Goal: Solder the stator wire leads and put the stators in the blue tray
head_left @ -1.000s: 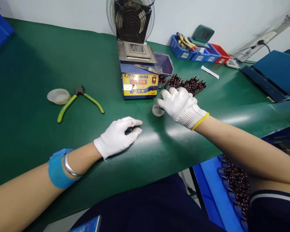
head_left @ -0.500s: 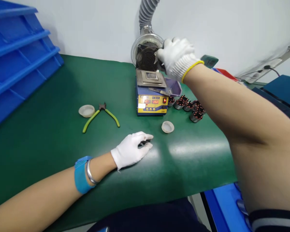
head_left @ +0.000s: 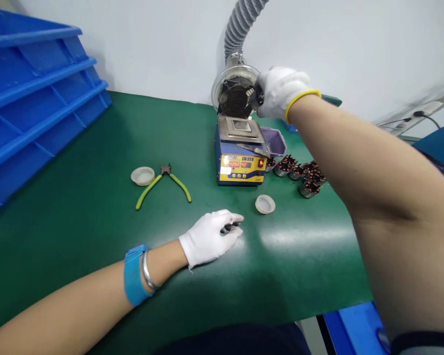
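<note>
My left hand point(head_left: 212, 237), in a white glove, rests on the green table with thumb and fingers apart. A dark patch shows between them; I cannot tell what it is. My right hand point(head_left: 283, 92), also gloved, is raised above the solder pot point(head_left: 240, 165), at its right side. Its fingers are closed on a dark metal part, apparently a motor stator point(head_left: 258, 94), mostly hidden by the glove. Several copper-wound stators point(head_left: 309, 188) stand on the table right of the pot, partly behind my right forearm.
Green-handled cutters point(head_left: 166, 170) lie spread beside a shallow white dish point(head_left: 142, 176). A second small dish point(head_left: 265, 204) sits in front of the pot. Behind it are a black fan point(head_left: 236, 98) and a grey hose point(head_left: 244, 24). A purple tray point(head_left: 276, 140) and blue bins point(head_left: 33, 98) flank it.
The view has shifted slightly, so everything sits lower and further right. My right hand has turned, and more of the dark part shows. My left hand stays resting on the table.
</note>
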A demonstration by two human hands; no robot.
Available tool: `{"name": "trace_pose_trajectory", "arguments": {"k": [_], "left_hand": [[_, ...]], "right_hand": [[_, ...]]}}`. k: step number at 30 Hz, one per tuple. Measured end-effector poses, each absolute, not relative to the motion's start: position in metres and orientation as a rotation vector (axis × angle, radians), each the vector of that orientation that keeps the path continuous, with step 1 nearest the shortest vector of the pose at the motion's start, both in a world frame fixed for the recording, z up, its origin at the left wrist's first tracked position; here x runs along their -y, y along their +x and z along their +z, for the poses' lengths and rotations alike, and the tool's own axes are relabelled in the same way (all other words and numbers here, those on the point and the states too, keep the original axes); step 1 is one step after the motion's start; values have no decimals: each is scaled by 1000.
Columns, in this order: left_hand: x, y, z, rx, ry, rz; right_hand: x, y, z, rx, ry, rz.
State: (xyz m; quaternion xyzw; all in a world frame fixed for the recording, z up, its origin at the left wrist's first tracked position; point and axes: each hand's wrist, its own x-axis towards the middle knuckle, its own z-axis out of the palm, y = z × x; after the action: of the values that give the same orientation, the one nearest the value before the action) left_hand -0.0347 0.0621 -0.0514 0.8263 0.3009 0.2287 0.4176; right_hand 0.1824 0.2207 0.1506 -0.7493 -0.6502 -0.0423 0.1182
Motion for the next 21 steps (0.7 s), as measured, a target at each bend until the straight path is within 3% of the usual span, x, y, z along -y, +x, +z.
{"name": "trace_pose_trajectory", "arguments": {"k": [4,14,21], "left_hand": [[-62,-34,-54,-746,2082,600],[-63,-35,-54,-728,2096,601],[-64,-35,-57,-729,2107,600]], "right_hand": [[-221,188,166,1933,-2294,-329],[-241,174,120,2000,-2313,-282],[-216,183,148,1871,-2207,-230]]}}
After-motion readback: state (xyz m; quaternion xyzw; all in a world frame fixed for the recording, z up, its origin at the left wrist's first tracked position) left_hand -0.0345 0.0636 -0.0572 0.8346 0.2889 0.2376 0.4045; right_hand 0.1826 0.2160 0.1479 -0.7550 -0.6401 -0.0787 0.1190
